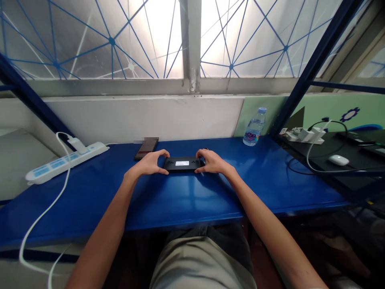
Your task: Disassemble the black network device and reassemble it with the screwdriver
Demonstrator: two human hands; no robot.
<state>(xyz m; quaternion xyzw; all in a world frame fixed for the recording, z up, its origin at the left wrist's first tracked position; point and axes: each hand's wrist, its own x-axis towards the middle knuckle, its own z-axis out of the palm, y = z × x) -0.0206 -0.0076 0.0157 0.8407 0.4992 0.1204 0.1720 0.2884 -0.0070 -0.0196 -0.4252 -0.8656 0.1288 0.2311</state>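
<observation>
A black rectangular device [188, 165] with a white label on its upper face is at the middle of the blue table [180, 204]. My left hand [151, 162] grips its left end between thumb and fingers. At the right end, my right hand [210, 161] holds it the same way, with a small dark part showing behind the fingers. Just beyond my left hand lies a dark phone-like slab [146, 148].
A white power strip [67, 162] with a white cable lies on the left. A water bottle [254, 127] stands at the back right. Farther right, a dark surface bears a white mouse [338, 160], chargers and cables. Blue frame posts rise on both sides.
</observation>
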